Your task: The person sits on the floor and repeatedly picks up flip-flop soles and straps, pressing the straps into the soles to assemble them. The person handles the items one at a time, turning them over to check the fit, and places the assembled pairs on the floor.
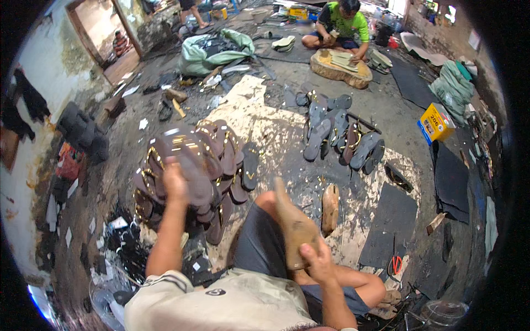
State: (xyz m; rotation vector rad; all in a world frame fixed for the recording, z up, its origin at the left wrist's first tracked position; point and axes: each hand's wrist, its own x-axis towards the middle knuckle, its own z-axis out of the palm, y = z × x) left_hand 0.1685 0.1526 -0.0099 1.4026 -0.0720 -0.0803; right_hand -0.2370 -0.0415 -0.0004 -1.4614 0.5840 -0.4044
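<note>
My left hand (pixel 175 181), smeared by motion, grips a brown sandal (pixel 193 160) with gold trim above a heap of like sandals (pixel 225 146). The held sandal is blurred too. Closed around its thick end, my right hand (pixel 319 260) holds a wooden shoe last (pixel 295 223) over my crossed legs, its narrow end pointing up and away. A second wooden last (pixel 330 209) lies on the floor to the right of it.
More dark sandals (pixel 331 129) lie in a group farther right. Red-handled scissors (pixel 395 265) rest beside a black sheet (pixel 389 223). A yellow box (pixel 436 122) stands at the right. Ahead, another person (pixel 342 27) works at a wooden block (pixel 353 77), near a green sack (pixel 212 52).
</note>
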